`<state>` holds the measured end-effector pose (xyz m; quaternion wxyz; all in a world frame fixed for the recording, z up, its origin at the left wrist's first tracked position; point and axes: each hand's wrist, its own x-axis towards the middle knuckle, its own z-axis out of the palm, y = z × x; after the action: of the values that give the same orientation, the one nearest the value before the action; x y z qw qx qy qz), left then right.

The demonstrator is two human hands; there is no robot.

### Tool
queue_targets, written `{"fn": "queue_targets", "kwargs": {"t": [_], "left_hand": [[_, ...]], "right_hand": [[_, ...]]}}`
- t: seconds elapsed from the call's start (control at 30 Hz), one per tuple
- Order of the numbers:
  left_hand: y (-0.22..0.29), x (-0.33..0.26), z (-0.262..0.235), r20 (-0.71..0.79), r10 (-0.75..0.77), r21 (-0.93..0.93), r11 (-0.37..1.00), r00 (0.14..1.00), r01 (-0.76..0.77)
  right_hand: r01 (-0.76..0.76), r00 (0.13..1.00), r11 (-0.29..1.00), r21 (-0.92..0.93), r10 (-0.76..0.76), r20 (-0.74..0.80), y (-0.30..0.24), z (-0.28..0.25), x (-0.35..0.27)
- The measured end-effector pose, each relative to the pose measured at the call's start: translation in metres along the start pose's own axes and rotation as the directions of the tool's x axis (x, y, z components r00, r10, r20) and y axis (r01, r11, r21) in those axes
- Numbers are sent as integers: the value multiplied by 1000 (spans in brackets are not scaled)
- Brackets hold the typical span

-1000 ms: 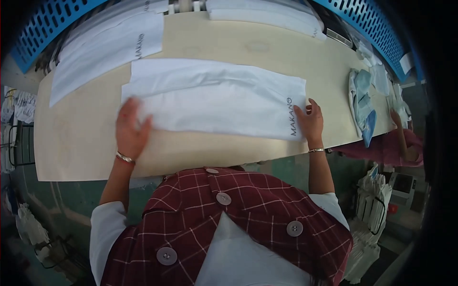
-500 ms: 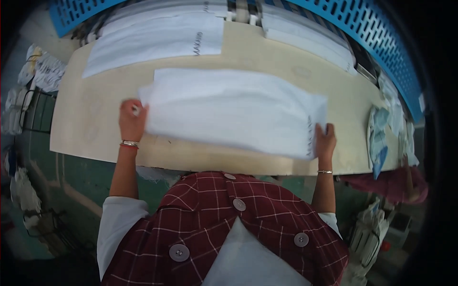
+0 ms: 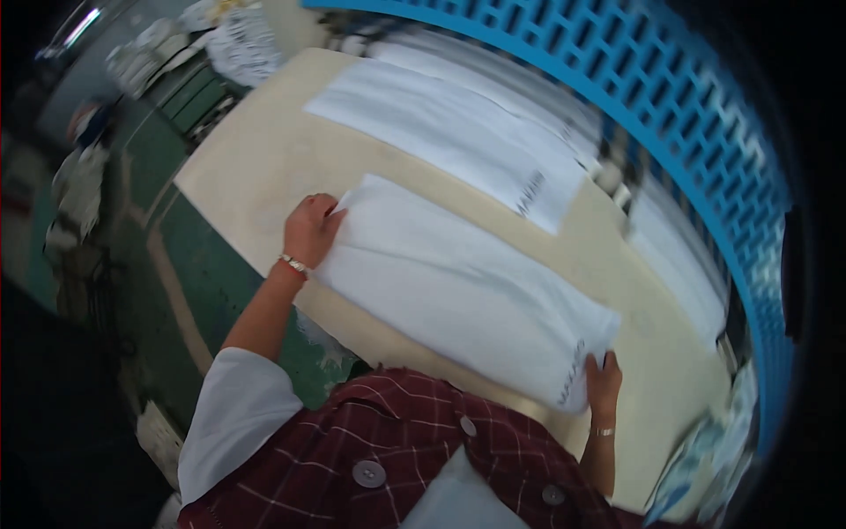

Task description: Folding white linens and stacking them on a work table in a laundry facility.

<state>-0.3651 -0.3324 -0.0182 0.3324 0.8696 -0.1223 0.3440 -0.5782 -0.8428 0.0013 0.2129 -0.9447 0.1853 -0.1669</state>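
A long white fabric piece (image 3: 458,291) with dark print near one end lies on the beige table (image 3: 256,167). My left hand (image 3: 310,231) grips its left end, fingers closed on the corner. At the opposite end my right hand (image 3: 603,382) holds the printed edge near the table's front. Both wrists wear thin bracelets. The fabric stretches between the two hands, slightly lifted and creased.
A stack of similar white fabric pieces (image 3: 449,132) lies further back on the table. A blue perforated crate wall (image 3: 687,132) curves along the far side. Green floor (image 3: 176,264) and cluttered bundles (image 3: 79,194) sit to the left. Printed blue-white material (image 3: 705,467) lies at lower right.
The head has turned sharply, so the table now runs diagonally. Both hands went from resting flat on the fabric to gripping its ends and have drawn it toward the front edge.
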Motion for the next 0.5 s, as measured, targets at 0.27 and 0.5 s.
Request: {"fn": "queue_targets", "kwargs": {"t": [0.27,0.5], "left_hand": [[-5,23,-95,-80,296,8,955,952,-296],[-145,67,-86,267,493,-174,870,828,-462]], "right_hand": [[36,998,950,-311,-16,67,-159,-27,-39],[471,859,856,-213,-500,-111,-320,66,18]]}}
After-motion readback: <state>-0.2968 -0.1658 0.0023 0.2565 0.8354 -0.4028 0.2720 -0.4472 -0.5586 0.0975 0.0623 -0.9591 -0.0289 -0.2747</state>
